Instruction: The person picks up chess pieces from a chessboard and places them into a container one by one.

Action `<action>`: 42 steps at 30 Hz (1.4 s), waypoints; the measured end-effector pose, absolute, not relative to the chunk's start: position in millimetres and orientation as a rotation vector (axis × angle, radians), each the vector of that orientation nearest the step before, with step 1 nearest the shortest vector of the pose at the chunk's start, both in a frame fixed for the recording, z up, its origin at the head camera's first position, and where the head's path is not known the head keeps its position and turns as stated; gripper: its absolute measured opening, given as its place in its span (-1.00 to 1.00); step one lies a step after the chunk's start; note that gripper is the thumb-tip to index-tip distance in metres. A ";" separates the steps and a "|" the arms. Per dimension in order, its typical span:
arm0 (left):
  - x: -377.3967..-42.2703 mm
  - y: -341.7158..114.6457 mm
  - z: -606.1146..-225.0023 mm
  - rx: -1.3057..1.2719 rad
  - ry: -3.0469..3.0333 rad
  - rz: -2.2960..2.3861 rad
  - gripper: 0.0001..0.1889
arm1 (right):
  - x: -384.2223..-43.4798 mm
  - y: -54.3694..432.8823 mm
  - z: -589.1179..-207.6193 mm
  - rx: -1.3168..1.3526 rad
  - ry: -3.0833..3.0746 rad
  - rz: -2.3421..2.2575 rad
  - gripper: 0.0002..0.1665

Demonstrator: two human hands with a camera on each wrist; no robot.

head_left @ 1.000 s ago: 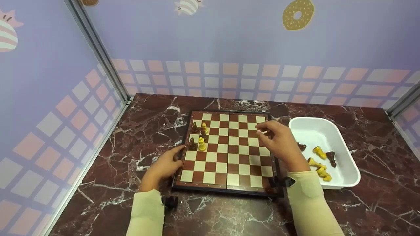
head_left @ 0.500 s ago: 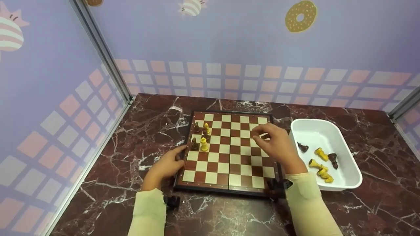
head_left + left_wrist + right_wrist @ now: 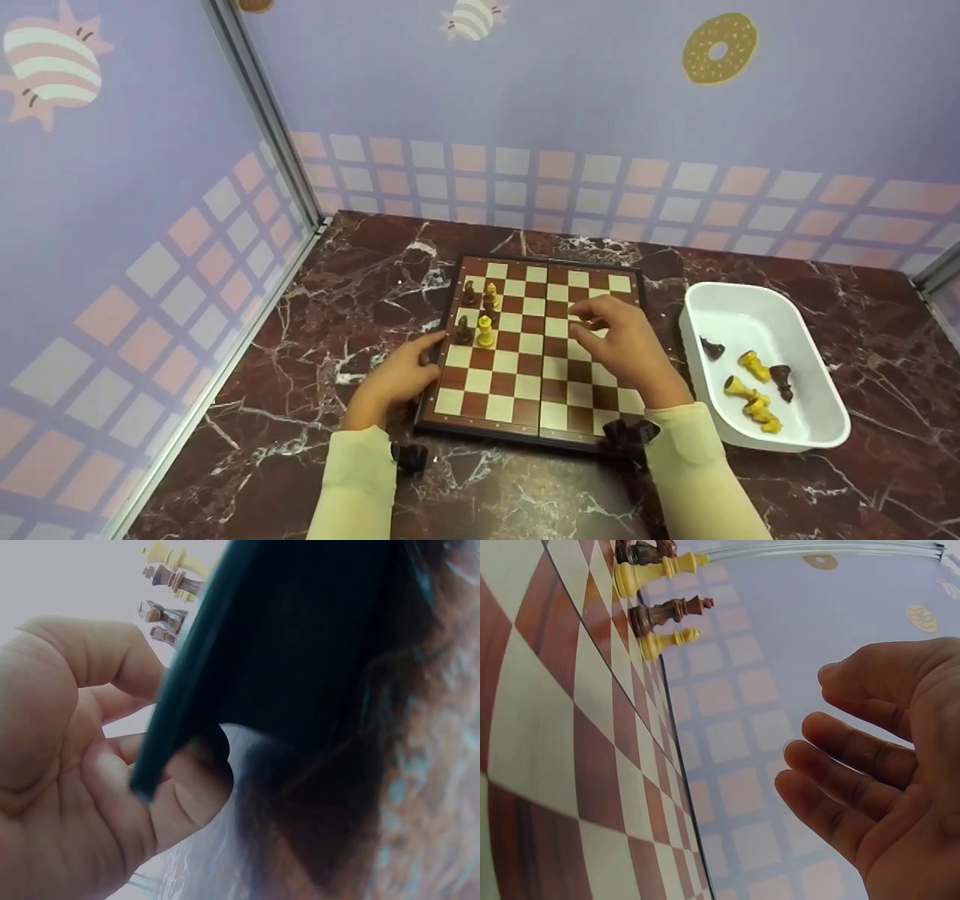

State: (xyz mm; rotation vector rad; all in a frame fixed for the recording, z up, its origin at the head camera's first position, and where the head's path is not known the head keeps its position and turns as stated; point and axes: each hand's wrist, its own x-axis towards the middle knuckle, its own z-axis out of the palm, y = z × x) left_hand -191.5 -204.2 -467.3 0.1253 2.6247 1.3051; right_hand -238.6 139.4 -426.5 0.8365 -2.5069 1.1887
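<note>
My left hand (image 3: pixel 394 379) grips the left edge of the chessboard (image 3: pixel 529 386); in the left wrist view the fingers (image 3: pixel 199 787) curl round the dark board rim (image 3: pixel 195 667). Above the board's right half hovers my right hand (image 3: pixel 626 341), fingers loosely bent and apart; the right wrist view shows nothing between them. Several pieces stand upright on the board's left side: a yellow king (image 3: pixel 485 332), a yellow bishop (image 3: pixel 491 294), a dark knight (image 3: pixel 464 331), a dark king (image 3: pixel 671 613) and another dark piece (image 3: pixel 469 292).
Right of the board stands a white tray (image 3: pixel 829 390) with several yellow and dark chess pieces (image 3: pixel 754 366) lying in it. The tabletop (image 3: pixel 300 360) is dark red marble. Patterned walls (image 3: pixel 585 90) close off the back and left.
My right hand has moved left over the board, its fingers parting slightly. The left hand keeps its place at the board's edge. The head view has swung left, shifting everything rightward.
</note>
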 end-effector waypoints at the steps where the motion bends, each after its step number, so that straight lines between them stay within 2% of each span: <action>1: -191.8 -203.7 -467.4 0.125 2.625 1.308 -0.25 | -238.4 138.1 -426.7 0.832 -2.509 1.200 -0.77; 27: -194.2 -201.6 -474.8 0.135 2.586 1.383 -0.24 | -236.0 84.9 -418.1 0.758 -2.488 1.367 -0.73; 35: -193.9 -201.7 -474.0 0.152 2.579 1.380 -0.24 | -233.0 70.0 -415.9 0.831 -2.504 1.391 -0.73; 42: -192.9 -204.4 -471.4 0.140 2.579 1.372 -0.25 | -235.3 56.1 -428.1 0.813 -2.517 1.446 -0.73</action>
